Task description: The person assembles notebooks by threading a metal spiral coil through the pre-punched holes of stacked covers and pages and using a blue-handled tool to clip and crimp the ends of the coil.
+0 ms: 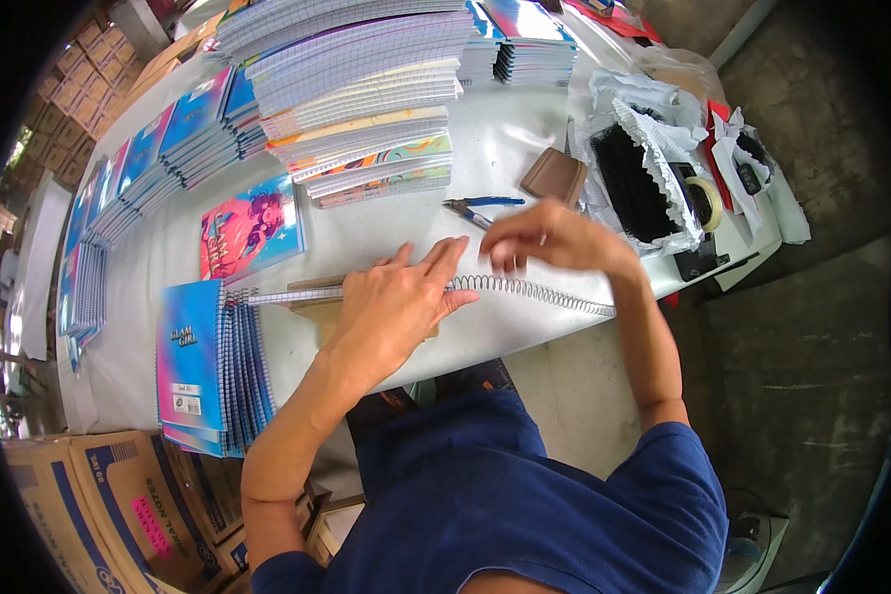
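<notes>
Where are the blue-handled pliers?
In the head view, the pliers lie right of centre on the table, beyond the right hand, left of the brown object.

Lighting: bright across the white table (129,327), whose surface showed pale glare; the grey background (812,396) at right lay dim. Far-left rim: washed-out highlights. Blur: 1 item, the right hand (549,241), was smeared. Distortion: straight edges bowed; corners fell black.

The head camera looks down on the table (134,307) from close above.
</notes>
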The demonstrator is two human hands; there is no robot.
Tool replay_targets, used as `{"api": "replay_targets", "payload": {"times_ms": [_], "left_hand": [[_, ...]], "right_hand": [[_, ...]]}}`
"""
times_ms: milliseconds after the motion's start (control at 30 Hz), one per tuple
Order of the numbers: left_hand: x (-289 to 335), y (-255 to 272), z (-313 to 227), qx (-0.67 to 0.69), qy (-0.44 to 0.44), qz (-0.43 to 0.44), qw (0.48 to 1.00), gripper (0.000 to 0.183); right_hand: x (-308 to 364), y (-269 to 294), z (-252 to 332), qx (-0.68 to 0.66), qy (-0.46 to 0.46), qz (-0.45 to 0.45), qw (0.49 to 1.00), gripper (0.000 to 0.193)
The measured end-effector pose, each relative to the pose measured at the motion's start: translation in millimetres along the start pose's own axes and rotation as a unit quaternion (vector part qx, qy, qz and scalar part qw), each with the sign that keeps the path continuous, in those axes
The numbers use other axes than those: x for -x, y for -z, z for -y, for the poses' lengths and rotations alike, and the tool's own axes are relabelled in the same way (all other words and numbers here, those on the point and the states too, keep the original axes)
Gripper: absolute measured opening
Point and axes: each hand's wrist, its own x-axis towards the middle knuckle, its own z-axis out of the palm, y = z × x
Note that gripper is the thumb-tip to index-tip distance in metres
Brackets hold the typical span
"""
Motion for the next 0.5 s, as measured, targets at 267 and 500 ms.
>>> {"api": "replay_targets", "payload": {"times_ms": [267, 500], "left_hand": [[-1, -8, 4, -0.007, -0.052, -0.046, 0.998, 0.072], [1, -6, 17, 0.026, 0.009, -0.194, 0.981, 0.095]], "right_hand": [[9, 90, -114, 0.435, -0.207, -0.120, 0.868, 0.059], [-3, 68, -25, -0.108, 0.054, 0.014, 0.993, 0.051]]}}
